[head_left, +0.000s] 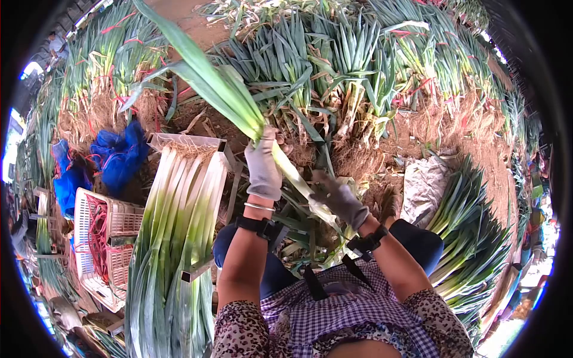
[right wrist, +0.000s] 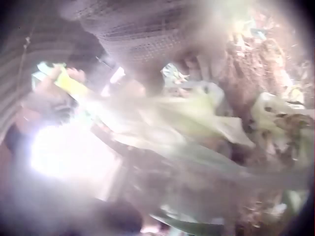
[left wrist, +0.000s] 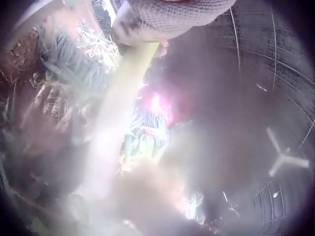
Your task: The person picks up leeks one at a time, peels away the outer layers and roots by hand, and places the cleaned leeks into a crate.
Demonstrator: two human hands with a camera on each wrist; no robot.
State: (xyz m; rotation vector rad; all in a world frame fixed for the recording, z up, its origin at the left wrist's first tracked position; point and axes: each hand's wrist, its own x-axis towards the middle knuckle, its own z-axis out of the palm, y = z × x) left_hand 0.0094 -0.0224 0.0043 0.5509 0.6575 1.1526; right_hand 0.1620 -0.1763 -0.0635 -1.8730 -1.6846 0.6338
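Note:
My left hand [head_left: 264,167], in a pale knit glove, grips a leek [head_left: 292,173] around its stem. Long green leaves [head_left: 209,83] of that leek rise to the upper left; its pale stem slants down to the right. Beside the lower stem is my gloved right hand [head_left: 340,203], blurred, its fingers spread out and nothing visible between them. Loose pale leaves [right wrist: 182,118] hang below the right glove [right wrist: 142,34] in the right wrist view. In the left wrist view the stem [left wrist: 118,108] runs down from the left glove [left wrist: 172,19].
Several leeks [head_left: 179,221] lie in a metal frame [head_left: 186,142] at left, roots at the far end. Beyond are a white plastic basket [head_left: 88,238] with red ties and blue netting [head_left: 122,155]. Leek bundles [head_left: 352,53] stand behind; a leek pile [head_left: 471,238] lies at right.

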